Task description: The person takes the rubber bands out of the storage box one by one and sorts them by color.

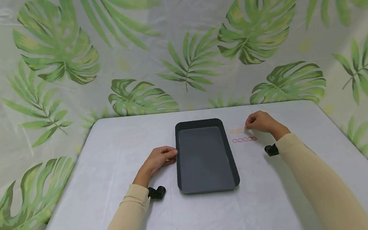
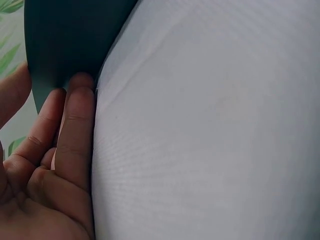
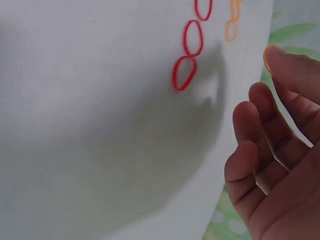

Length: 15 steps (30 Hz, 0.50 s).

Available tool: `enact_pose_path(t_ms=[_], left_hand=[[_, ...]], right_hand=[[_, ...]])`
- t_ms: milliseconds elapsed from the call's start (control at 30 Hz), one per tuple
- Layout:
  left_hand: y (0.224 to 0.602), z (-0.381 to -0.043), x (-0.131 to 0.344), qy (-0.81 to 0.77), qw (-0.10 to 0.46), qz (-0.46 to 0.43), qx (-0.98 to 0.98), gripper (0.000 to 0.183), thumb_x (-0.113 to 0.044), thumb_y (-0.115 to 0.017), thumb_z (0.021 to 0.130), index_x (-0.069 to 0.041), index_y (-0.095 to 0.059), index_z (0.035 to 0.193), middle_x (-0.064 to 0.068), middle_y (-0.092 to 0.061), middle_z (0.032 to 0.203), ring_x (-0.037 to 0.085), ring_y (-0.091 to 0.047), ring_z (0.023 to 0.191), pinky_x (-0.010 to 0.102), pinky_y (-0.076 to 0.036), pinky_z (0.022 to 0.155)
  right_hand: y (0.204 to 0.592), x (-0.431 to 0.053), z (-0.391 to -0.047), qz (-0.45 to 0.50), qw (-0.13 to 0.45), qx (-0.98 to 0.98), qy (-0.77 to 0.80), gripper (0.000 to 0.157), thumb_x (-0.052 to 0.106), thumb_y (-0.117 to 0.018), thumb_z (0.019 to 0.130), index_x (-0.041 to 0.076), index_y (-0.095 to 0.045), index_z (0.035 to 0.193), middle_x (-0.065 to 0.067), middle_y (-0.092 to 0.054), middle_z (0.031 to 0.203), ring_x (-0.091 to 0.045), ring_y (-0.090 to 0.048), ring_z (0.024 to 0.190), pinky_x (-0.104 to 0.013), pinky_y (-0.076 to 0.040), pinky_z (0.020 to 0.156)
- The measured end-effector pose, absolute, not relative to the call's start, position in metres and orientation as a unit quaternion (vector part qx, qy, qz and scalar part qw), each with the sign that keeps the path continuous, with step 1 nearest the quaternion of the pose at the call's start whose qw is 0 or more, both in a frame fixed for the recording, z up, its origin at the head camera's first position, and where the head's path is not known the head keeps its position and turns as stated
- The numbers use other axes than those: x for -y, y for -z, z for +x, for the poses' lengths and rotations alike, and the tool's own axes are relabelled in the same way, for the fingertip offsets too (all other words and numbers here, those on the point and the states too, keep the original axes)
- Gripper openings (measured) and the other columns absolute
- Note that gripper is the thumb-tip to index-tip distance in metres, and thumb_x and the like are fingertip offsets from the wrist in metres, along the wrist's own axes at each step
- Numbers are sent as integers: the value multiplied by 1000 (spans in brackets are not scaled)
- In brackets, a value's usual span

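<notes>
A dark grey rectangular baking tray (image 1: 204,160) lies lengthwise on the table. At its left side my left hand (image 1: 159,157) touches the tray's outer wall with fairly straight fingers (image 2: 75,125), the thumb by the rim. Beyond the tray's right edge, my right hand (image 1: 261,121) pinches a thin orange rubber band (image 3: 266,61) between thumb and forefinger, just above the table; the other fingers are loosely bent. Several orange rubber bands (image 3: 230,31) lie in a row near those fingertips. In front of them runs a row of several red rubber bands (image 1: 245,139).
A white cloth covers the table (image 1: 123,135). Behind it and at both sides hangs a leaf-patterned curtain (image 1: 186,63). Small black cameras are strapped to both wrists, over beige sleeves (image 1: 123,215).
</notes>
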<state>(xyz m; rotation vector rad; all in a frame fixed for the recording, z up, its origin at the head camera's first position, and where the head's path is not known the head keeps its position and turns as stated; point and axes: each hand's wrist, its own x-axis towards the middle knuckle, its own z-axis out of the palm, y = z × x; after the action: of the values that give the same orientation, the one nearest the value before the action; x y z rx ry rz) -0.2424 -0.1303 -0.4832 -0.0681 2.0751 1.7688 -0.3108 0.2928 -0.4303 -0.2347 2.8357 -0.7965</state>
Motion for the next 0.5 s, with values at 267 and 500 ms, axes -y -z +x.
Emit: enact_pose_path(t_ms=[267, 500], left_hand=[[483, -242, 131, -638, 204, -14, -742, 28, -16, -66, 96, 3, -68, 117, 2, -68, 99, 9, -63, 88, 27, -59, 87], [482, -241, 132, -637, 205, -18, -743, 28, -15, -65, 96, 2, -67, 118, 2, -68, 100, 9, -64, 90, 27, -59, 88]], right_hand=[[442, -295, -315, -45, 100, -956, 274, 18, 20, -67, 93, 3, -69, 94, -7, -66, 87, -19, -54, 81, -26, -42, 66], [450, -294, -319, -10, 125, -953, 277, 20, 23, -66, 94, 4, -68, 98, -7, -64, 92, -22, -53, 85, -27, -42, 69]])
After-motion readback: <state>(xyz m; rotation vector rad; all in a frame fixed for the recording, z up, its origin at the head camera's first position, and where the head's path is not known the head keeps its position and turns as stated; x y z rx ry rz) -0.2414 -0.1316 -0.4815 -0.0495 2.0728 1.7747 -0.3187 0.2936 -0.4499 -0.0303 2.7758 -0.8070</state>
